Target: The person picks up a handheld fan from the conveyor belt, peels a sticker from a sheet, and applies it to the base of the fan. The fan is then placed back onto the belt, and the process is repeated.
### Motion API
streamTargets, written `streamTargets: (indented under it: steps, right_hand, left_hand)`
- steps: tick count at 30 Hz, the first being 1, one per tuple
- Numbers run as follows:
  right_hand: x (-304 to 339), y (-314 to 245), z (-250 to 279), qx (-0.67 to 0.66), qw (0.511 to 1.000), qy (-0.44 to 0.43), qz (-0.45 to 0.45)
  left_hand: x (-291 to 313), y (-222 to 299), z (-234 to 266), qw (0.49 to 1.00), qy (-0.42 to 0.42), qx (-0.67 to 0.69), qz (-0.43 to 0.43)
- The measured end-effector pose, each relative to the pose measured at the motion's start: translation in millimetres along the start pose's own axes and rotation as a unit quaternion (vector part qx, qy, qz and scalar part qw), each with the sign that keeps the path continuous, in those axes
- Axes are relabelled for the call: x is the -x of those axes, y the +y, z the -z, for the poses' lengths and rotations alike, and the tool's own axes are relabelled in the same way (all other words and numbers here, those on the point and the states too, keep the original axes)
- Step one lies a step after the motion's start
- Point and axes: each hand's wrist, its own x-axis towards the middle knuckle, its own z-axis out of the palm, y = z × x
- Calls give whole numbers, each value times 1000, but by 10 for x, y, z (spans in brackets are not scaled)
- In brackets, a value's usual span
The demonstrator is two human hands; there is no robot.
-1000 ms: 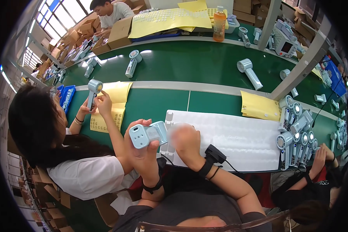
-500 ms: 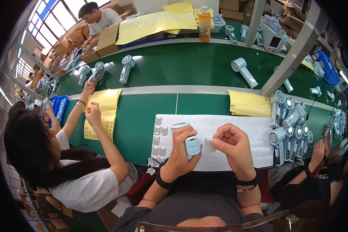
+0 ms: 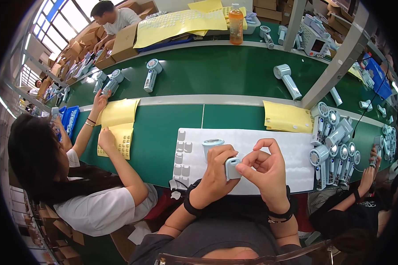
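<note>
My left hand (image 3: 217, 172) is wrapped around a light-blue handheld fan (image 3: 213, 142). Its round head shows beyond my fingers, and its handle end faces me. Over that end lies a thin pale-grey sticker (image 3: 232, 169), its outline matching the end face. Thumb and forefinger of my right hand (image 3: 269, 174) pinch at the sticker's right edge, touching the fan; the other fingers are curled. Beneath both hands is a white backing sheet (image 3: 296, 174), with several grey stickers (image 3: 178, 157) left along its left side.
Several fans (image 3: 335, 152) are stacked right of the sheet, beside yellow sheets (image 3: 287, 117). Beyond a metal rail, more fans (image 3: 288, 81) lie on a green belt (image 3: 212, 73). A slanted metal post (image 3: 327, 66) rises at right. A co-worker's arm (image 3: 124, 165) reaches over the table at left.
My right hand has brought the sticker leftward onto the fan's handle end, covering the holes that showed there. My left hand has moved slightly right with the fan.
</note>
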Motion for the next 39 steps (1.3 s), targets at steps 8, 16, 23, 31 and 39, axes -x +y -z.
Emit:
streamTargets:
  steps: [8,16,23,31,39]
  right_hand:
    - [14,9,-9,28,1000,4,14]
    - [31,13,-71,56,997,15,45]
    - [63,-1,-82,143,987,24,71]
    - [-95,-17,328,62,978,-168,-105]
    - [-99,164,572,-199,962,-162,-92]
  left_hand:
    - [19,-7,-1,1000,-5,0,-2]
    - [67,-34,-29,999,-1,36,11]
    - [32,-31,-2,1000,-2,17,-4]
    - [-220,113,154,993,-71,13,-98]
    - [-601,194,0,969,-169,-29,-177]
